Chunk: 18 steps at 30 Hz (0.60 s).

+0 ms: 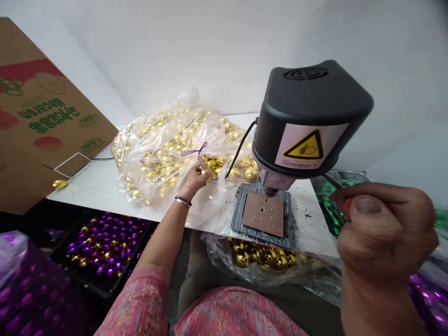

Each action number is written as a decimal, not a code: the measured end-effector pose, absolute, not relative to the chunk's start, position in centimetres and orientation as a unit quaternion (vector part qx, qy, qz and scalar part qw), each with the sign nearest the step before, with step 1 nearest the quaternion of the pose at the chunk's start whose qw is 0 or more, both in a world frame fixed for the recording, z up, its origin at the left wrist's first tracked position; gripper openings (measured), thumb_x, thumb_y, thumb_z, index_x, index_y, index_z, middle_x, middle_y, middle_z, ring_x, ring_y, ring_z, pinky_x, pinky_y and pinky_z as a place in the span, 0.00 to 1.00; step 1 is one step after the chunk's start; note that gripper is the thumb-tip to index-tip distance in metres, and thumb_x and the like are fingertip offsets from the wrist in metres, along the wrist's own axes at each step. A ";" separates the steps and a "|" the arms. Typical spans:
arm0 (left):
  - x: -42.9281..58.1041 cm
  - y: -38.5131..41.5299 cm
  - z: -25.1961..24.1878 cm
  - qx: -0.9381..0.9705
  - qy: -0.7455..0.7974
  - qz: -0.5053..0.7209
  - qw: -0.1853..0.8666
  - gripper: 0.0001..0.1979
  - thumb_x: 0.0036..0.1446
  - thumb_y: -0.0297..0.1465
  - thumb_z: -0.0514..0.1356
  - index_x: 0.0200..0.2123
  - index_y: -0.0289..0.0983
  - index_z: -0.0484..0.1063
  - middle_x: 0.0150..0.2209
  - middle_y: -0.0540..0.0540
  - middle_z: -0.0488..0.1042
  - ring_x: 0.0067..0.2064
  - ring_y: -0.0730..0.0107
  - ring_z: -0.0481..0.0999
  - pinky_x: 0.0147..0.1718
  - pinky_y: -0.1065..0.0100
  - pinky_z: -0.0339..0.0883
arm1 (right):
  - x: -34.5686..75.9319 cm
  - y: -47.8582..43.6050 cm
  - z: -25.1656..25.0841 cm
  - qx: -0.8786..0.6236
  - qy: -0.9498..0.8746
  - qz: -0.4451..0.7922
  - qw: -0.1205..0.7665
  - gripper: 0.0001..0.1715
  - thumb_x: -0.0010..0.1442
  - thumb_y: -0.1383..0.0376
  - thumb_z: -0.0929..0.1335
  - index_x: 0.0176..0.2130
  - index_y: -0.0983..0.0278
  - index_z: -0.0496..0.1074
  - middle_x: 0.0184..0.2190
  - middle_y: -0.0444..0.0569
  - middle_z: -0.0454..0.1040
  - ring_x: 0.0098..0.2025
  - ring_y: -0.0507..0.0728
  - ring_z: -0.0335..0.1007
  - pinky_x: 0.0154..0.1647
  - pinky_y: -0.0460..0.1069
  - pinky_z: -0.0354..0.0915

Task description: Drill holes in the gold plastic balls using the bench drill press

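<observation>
The left hand point(193, 183) is closed on the neck of a clear plastic bag point(157, 158) of gold baubles point(250, 173), just below its purple tie point(199, 150), apparently pinching the film to hold the bag gathered on the white bench point(98, 186). The right hand point(381, 228), raised at the right of the frame, curls around a red-handled tool point(348, 203), clear of the small bench drill point(308, 116), whose brown-topped base point(262, 214) sits between the hands, seemingly for easy reach.

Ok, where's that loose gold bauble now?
In the head view, the loose gold bauble sits at the left end of the white table, beside the cardboard box and left of the clear bag of baubles.
</observation>
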<state>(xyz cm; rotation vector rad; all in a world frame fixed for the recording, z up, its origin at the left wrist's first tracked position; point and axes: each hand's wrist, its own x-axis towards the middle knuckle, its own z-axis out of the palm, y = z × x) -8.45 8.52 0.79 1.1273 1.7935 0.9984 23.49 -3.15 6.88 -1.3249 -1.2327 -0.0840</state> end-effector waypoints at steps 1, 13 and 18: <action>-8.2 7.6 1.0 0.438 0.672 0.412 0.432 0.20 0.53 0.36 0.65 0.48 0.34 0.71 0.30 0.47 0.76 0.28 0.71 0.75 0.32 0.69 0.68 | 23.5 -3.1 6.8 -0.570 -0.540 -0.037 0.618 0.16 0.57 0.53 0.66 0.33 0.62 0.76 0.25 0.45 0.73 0.29 0.52 0.70 0.29 0.49 0.64; 0.5 0.9 -0.6 0.455 0.517 0.338 0.641 0.31 0.48 0.43 0.71 0.53 0.38 0.69 0.40 0.47 0.77 0.27 0.79 0.71 0.25 0.74 0.61 | 23.2 -2.8 7.3 -0.471 -0.596 0.006 0.650 0.13 0.65 0.56 0.64 0.36 0.61 0.72 0.26 0.41 0.69 0.27 0.47 0.63 0.29 0.46 0.61; 2.8 1.3 -1.8 0.516 0.539 0.350 0.566 0.29 0.47 0.42 0.70 0.50 0.36 0.68 0.38 0.48 0.76 0.31 0.74 0.72 0.26 0.73 0.63 | 23.1 -3.0 7.6 -0.475 -0.602 0.002 0.642 0.12 0.66 0.56 0.62 0.36 0.57 0.70 0.27 0.41 0.70 0.30 0.49 0.66 0.32 0.47 0.64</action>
